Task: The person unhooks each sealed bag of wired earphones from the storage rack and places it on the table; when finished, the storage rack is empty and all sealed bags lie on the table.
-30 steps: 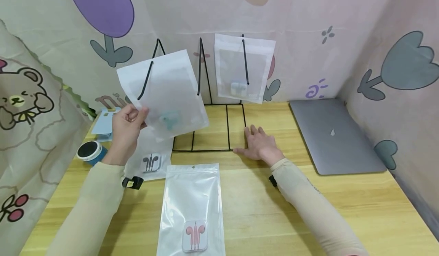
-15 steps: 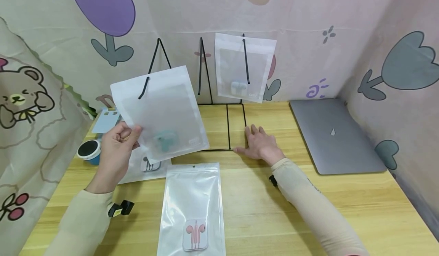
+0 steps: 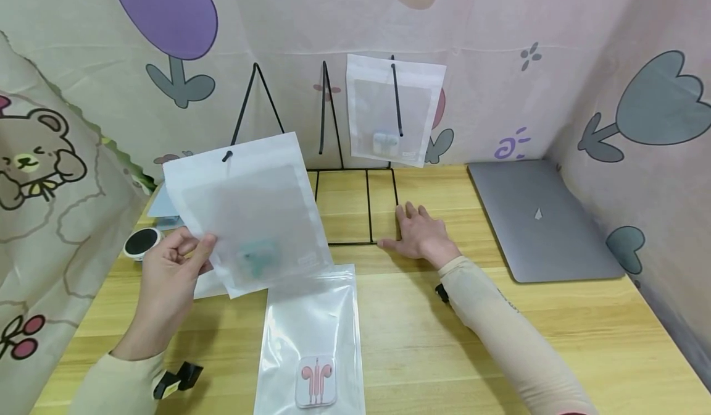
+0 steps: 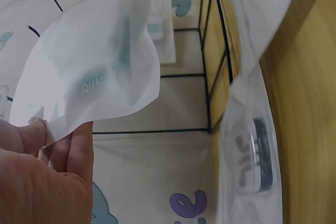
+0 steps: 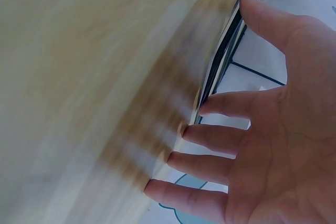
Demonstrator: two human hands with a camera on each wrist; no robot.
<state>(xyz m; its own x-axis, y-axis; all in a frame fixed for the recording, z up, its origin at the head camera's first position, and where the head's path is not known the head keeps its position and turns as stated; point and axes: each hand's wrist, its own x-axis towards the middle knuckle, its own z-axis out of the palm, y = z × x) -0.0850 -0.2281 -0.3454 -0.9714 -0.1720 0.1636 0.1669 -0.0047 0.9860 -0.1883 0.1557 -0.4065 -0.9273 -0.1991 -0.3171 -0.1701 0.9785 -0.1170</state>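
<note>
My left hand (image 3: 172,276) pinches the lower left edge of a white frosted zip bag (image 3: 250,199) with a blurred teal item showing through. The top of that bag is at the front tip of the left hook (image 3: 244,103) of a black wire rack (image 3: 368,208), and a short bit of tip still pokes out of it. My right hand (image 3: 419,233) lies with fingers spread at the rack's front right corner, touching the base wire. In the left wrist view, thumb and fingers hold the bag's corner (image 4: 52,135).
Another white bag (image 3: 411,103) hangs on the right hook; the middle hook (image 3: 324,106) is bare. A bag with pink earphones (image 3: 316,381) lies in front. A grey laptop (image 3: 539,223) sits right. Left are a round white-topped container (image 3: 141,242), a light blue stand (image 3: 163,205) and a mostly covered bag (image 3: 210,284).
My left hand has drawn the bag toward me and downward along the left hook to its tip. The right hand stays in place at the rack base.
</note>
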